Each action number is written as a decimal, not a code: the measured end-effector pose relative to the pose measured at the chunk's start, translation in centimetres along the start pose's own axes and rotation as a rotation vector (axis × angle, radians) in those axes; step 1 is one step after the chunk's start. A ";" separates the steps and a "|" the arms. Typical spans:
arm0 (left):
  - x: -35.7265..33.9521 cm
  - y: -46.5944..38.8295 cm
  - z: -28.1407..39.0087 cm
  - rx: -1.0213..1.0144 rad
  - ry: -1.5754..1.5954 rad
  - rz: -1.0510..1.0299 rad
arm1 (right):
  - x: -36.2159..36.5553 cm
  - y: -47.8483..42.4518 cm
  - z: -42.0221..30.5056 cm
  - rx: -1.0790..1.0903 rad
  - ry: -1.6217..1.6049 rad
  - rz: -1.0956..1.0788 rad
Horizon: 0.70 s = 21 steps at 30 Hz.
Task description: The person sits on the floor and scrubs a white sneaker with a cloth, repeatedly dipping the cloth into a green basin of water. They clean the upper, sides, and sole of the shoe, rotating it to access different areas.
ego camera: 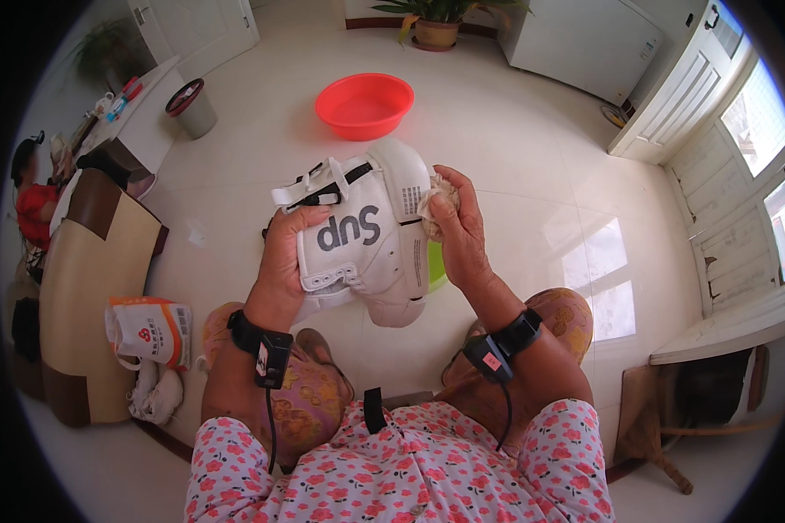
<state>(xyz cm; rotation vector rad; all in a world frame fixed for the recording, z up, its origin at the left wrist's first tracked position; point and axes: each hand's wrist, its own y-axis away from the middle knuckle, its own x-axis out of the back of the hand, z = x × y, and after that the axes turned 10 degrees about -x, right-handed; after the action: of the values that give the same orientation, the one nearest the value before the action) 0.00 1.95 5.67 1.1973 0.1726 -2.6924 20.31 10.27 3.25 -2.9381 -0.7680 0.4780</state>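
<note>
A white high-top shoe [366, 235] with dark lettering, eyelets and a strap with a black buckle is held up in front of me. My left hand [288, 255] grips its upper by the ankle opening, thumb on the near face. In my right hand [461, 229] is a crumpled off-white cloth [439, 202], pressed against the edge of the sole near the heel or toe; which end, I cannot tell. Behind the shoe, partly hidden, shows a bright green object [436, 265]. A red plastic basin [365, 108] stands on the floor beyond.
At left are a beige and brown sofa [98, 261], a white and orange bag [150, 330], a pair of white shoes [154, 392], a waste bin [196, 114] and a person in red [36, 209]. A wooden stool or chair [647, 418] is at lower right.
</note>
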 end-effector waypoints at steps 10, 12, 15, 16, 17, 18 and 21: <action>-1.4 1.3 -0.1 -0.030 -0.082 -0.107 | -0.9 -0.2 1.0 -0.017 -0.124 0.002; -1.6 1.7 -0.1 -0.067 -0.205 -0.200 | -0.8 -0.4 1.1 -0.029 -0.137 0.025; -1.5 2.0 0.0 0.016 -0.388 -0.330 | -0.5 -0.8 1.6 -0.042 -0.196 0.035; -1.6 2.1 0.2 0.029 -0.512 -0.352 | -0.4 -0.8 1.7 -0.044 -0.209 0.028; -1.7 2.1 0.5 0.040 -0.662 -0.401 | -0.4 -0.9 1.9 -0.045 -0.223 0.022; -1.8 2.1 0.7 0.052 -0.809 -0.452 | -0.3 -0.9 2.0 -0.047 -0.233 0.019; -2.0 2.3 0.5 0.031 -0.923 -0.456 | -0.6 -0.7 2.1 -0.104 -0.247 0.059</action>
<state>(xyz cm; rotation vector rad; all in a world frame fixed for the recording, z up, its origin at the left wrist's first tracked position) 1.49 -0.11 7.42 -0.2025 0.2792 -3.3152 18.82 10.60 1.56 -3.0413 -0.7517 0.8430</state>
